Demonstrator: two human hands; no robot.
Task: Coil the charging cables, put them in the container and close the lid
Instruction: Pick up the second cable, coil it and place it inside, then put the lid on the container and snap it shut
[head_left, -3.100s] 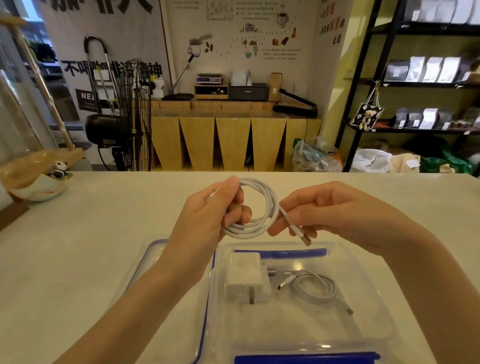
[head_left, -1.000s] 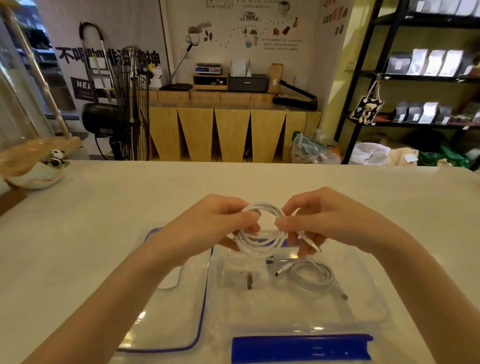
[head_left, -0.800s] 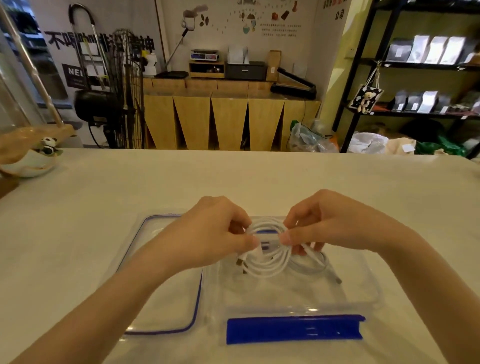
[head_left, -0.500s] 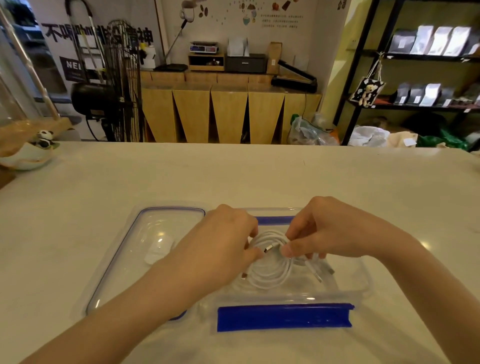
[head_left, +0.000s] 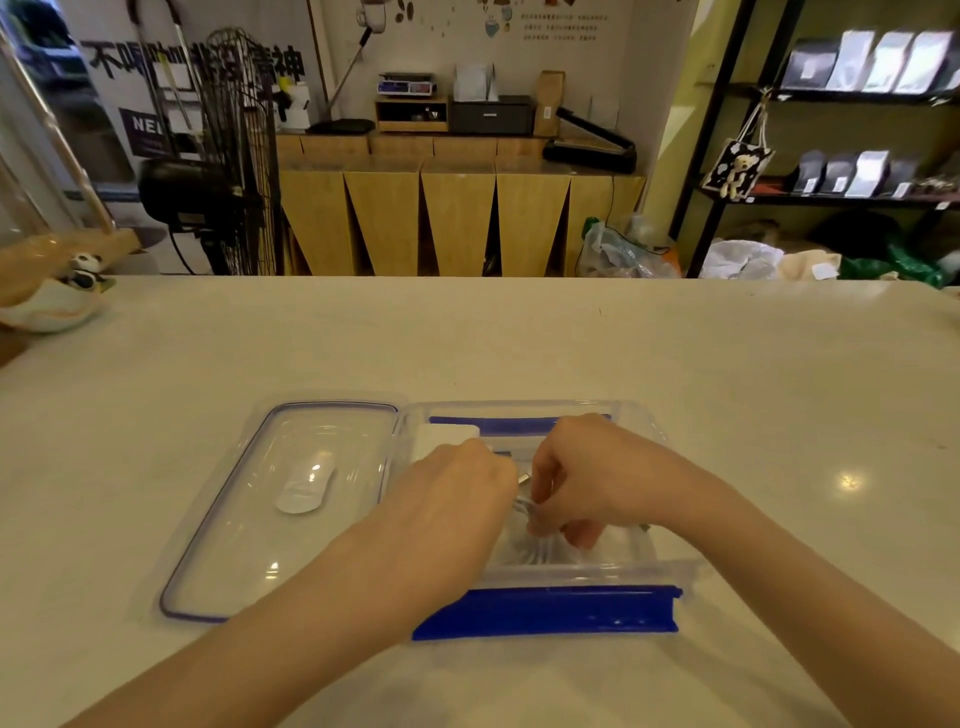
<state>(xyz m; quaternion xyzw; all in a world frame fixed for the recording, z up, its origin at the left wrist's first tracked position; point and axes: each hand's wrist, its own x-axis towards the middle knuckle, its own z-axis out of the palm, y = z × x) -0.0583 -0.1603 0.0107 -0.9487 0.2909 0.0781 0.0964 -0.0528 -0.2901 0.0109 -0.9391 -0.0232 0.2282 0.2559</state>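
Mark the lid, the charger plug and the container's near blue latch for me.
lid (head_left: 291, 525): head view, on its clear flat panel, left of the container.
charger plug (head_left: 441, 436): head view, on its white body, far-left corner inside the container.
near blue latch (head_left: 545, 613): head view, on the middle of the strip.

Large black Chinese characters are printed on the white banner (head_left: 197, 60) on the back wall; "不", "神" can be read, the rest being hidden behind the fan (head_left: 236, 150). "NE" is shown in white on a dark sign (head_left: 143, 127) below. The poster's (head_left: 550, 23) small print cannot be read.
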